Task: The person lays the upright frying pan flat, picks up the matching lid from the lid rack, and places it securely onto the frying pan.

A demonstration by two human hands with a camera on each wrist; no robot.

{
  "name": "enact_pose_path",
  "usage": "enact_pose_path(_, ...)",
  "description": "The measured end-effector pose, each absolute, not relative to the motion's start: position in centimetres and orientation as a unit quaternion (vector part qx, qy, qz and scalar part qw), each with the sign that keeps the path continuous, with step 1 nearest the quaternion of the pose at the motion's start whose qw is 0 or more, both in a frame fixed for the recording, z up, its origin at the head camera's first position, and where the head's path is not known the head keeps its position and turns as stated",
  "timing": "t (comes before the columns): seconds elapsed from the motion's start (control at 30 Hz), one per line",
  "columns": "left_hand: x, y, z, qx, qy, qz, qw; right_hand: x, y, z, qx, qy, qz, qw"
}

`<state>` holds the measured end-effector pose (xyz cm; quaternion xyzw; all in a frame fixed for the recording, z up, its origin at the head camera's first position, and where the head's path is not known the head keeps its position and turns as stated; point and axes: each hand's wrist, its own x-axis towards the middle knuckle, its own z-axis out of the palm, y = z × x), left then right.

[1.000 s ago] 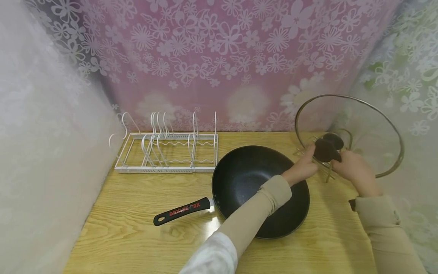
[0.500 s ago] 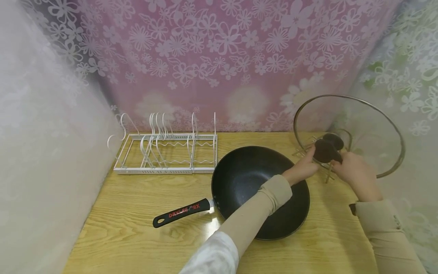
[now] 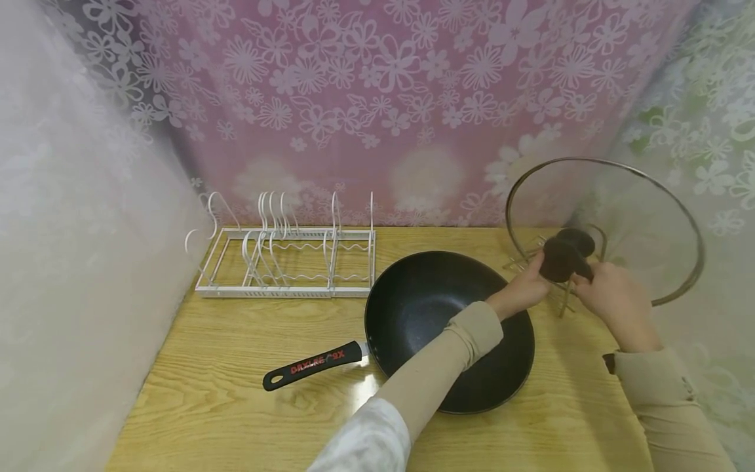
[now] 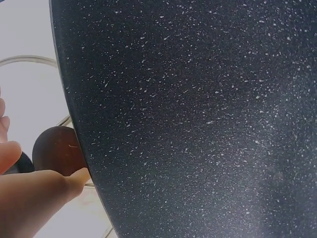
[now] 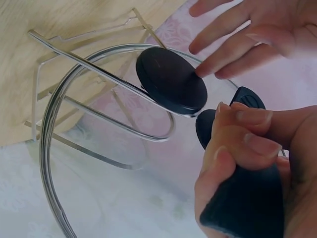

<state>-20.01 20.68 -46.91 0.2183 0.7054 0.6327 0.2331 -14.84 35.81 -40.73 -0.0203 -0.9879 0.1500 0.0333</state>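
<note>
A glass pot lid (image 3: 697,262) with a metal rim stands tilted in a wire stand (image 3: 565,301) at the right. Near its middle is a round black knob (image 5: 171,79). My left hand (image 3: 525,282) reaches over the wok (image 3: 436,314), a fingertip against the knob's edge, its fingers mostly straight in the right wrist view. With curled fingers and thumb, my right hand (image 3: 619,298) grips a black handle-like piece (image 5: 245,203) beside the knob; I cannot tell its kind. The wok's speckled inside (image 4: 188,99) fills most of the left wrist view.
A white wire rack (image 3: 265,294) with upright loops stands at the back left. The wok's handle (image 3: 312,365) points left over the wooden table (image 3: 236,406). Flowered pink cloth (image 3: 366,98) hangs behind, with pale cloth walls (image 3: 71,262) on both sides.
The lid's rim has shifted slightly up and right. My right hand has edged a little right, while my left hand stays at the knob. The wok and rack are unmoved.
</note>
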Motion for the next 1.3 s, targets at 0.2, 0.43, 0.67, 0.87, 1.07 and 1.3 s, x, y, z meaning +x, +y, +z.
enact_pose_path(0.2, -20.0, 20.1, -46.6, 0.221, 0.699, 0.636, 0.243, -14.3, 35.5, -40.1, -0.02, -0.987, 0.143, 0.063)
enact_pose_path(0.43, -20.0, 19.6, -45.9, 0.2, 0.719, 0.62, 0.242, -14.0, 35.4, -38.9, -0.04, -0.985, 0.154, 0.071)
enact_pose_path(0.67, -19.6, 19.0, -44.2, 0.172, 0.725, 0.633, 0.207, -13.2, 34.8, -37.3, -0.052, -0.984, 0.155, 0.069)
enact_pose_path(0.87, -18.8, 18.3, -42.7, 0.182, 0.735, 0.625, 0.19, -12.7, 34.2, -36.1, -0.054, -0.984, 0.143, 0.095)
enact_pose_path(1.07, -17.9, 16.7, -40.6, 0.221, 0.747, 0.604, 0.169, -12.0, 33.8, -35.0, -0.051, -0.981, 0.129, 0.137)
enact_pose_path(1.3, -16.4, 14.3, -37.9, 0.246, 0.721, 0.629, 0.156, -10.9, 33.2, -33.6, -0.059, -0.977, 0.143, 0.146)
